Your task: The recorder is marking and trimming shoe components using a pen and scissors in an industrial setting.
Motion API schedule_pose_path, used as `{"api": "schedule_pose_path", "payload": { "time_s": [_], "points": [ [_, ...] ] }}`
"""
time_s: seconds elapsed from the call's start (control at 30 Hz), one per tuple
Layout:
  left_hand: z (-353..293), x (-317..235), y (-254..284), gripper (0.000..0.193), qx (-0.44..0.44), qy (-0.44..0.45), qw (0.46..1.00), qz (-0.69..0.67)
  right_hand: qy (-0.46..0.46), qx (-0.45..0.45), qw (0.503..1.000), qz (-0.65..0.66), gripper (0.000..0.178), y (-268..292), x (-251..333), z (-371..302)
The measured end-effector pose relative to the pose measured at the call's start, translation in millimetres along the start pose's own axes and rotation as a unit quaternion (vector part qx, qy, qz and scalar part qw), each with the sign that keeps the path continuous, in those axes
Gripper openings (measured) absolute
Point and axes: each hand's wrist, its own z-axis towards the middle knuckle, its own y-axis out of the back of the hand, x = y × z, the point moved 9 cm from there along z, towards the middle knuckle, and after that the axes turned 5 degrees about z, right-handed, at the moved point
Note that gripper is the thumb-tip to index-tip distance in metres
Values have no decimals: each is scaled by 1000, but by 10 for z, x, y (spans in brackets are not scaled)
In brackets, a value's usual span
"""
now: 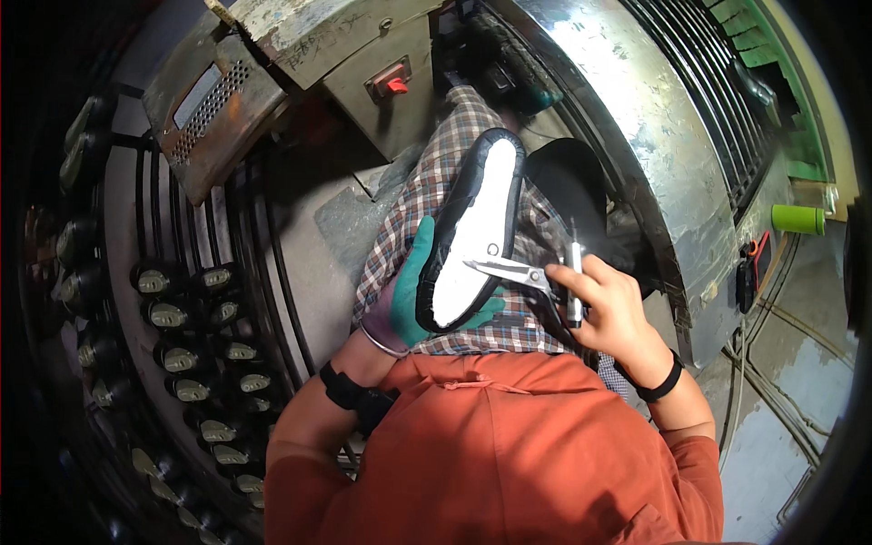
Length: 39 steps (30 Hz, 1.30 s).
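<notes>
A black shoe upper [466, 218] lies bottom side up over my lap, its long white underside facing me and no outsole on it. A small round mark shows on the white near the middle. My left hand [406, 292], in a green and purple glove, wraps round the shoe's heel end from the left and below. My bare right hand [616, 307] grips small metal scissors [510, 269], whose blades point left over the white underside. A slim white and silver pen-like tool [574, 295] stands upright in the same hand.
To the left, a rack of dark rods [263, 263] carries several dark shoes [179, 360]. A metal cabinet with a red switch [394, 85] stands ahead. On my right is a metal bench [668, 136], with a green cylinder [797, 219] and floor cables [783, 395] beyond.
</notes>
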Motion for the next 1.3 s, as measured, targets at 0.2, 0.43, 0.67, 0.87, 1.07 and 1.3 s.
{"api": "schedule_pose_path", "payload": {
  "time_s": [0.2,0.43,0.67,0.87,1.07,1.3],
  "points": [
    [50,-29,-16,61,54,-37,996,68,133,-13,979,-152,62,121,353,-65],
    [83,-37,-3,60,36,-64,992,100,142,22,973,-179,68,133,428,-52],
    [74,16,44,59,50,-21,996,75,113,53,975,-186,75,179,386,-99],
    [24,-125,-24,62,23,-114,968,223,152,-3,980,-128,63,44,297,4],
    [-3,35,-133,66,100,-17,994,39,4,-50,980,194,44,-222,-36,120],
    [52,-1,37,65,62,-41,996,43,146,-83,978,-127,50,47,330,-101]
  ]
}}
